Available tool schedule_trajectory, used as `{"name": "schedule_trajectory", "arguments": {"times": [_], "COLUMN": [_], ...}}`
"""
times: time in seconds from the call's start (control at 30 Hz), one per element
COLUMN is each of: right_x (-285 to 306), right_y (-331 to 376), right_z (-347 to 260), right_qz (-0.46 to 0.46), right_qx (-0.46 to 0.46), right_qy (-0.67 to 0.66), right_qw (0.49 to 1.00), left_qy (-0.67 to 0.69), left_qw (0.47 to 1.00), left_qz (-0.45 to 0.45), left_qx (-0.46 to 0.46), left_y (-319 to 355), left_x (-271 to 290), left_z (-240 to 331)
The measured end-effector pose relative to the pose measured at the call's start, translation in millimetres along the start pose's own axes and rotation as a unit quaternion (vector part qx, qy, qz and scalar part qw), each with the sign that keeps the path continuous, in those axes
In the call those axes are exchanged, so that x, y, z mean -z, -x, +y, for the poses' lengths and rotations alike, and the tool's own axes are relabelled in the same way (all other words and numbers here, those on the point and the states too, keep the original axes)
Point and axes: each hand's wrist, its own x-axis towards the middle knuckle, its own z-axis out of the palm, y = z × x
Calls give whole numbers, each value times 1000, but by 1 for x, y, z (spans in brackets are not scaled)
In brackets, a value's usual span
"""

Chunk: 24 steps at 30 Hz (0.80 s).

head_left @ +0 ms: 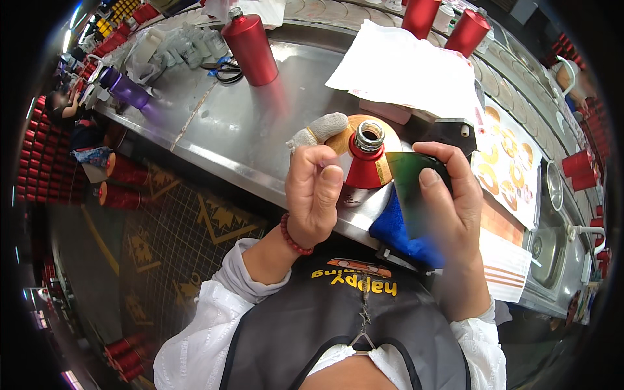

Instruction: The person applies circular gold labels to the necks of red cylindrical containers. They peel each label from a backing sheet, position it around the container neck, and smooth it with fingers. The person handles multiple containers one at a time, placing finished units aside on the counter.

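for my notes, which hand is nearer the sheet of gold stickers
Right: the right hand is just left of the sticker sheet; the left hand is farther, left of the red bottle.

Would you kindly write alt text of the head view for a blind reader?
A person's right hand holds a green sheet beside an open-necked red bottle; the left hand, one finger in a whitish cover, is at its other side. Another red bottle and scissors are on the metal table.
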Motion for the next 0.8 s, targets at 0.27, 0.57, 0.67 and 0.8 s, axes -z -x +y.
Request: {"name": "schedule_trajectory", "arguments": {"times": [0.27, 0.57, 0.67, 0.8], "right_x": [-7, -10, -13, -12], "right_y": [1, 5, 5, 7], "right_z": [-6, -9, -13, -20], "right_qz": [-5, -9, -16, -35], "right_qx": [70, 95, 47, 9], "right_qy": [96, 137, 144, 103], "right_qw": [993, 986, 988, 994], "left_qy": [3, -10, -36, -29], "left_qw": [1000, 1000, 999, 999], "left_qz": [-3, -2, 0, -10], "left_qx": [5, 9, 8, 29], "left_y": [-1, 0, 2, 5], "left_x": [1, 0, 0, 7], "left_z": [1, -2, -5, -1]}}
